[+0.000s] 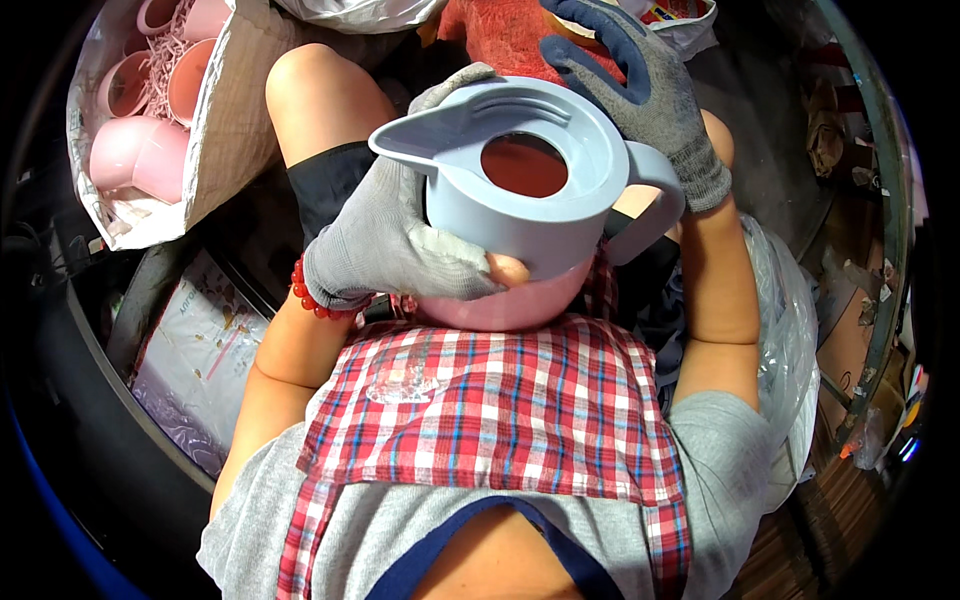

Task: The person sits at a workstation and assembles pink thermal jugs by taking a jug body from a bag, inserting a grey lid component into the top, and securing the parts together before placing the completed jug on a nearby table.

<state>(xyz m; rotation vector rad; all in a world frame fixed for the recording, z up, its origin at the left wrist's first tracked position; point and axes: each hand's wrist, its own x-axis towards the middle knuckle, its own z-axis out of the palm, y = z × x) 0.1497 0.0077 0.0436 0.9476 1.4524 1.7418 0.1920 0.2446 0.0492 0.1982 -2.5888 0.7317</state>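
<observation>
A thermos-style jug sits over my lap, with a grey-blue upper part, a pointed spout to the left and a loop handle to the right. Its lower body is glossy pink, and a round opening in its top shows a reddish inside. My left hand, in a grey glove with a bare thumb tip, is wrapped round the jug's left side. Beyond the handle, my right hand is raised in a grey and dark-blue glove. Its fingers are curved and apart, with nothing visible between them.
A white woven sack at the far left holds several pink cups or shells and shredded paper. A red sack lies beyond the jug. Clear plastic bags are by my right side, and a metal frame edge curves along the right.
</observation>
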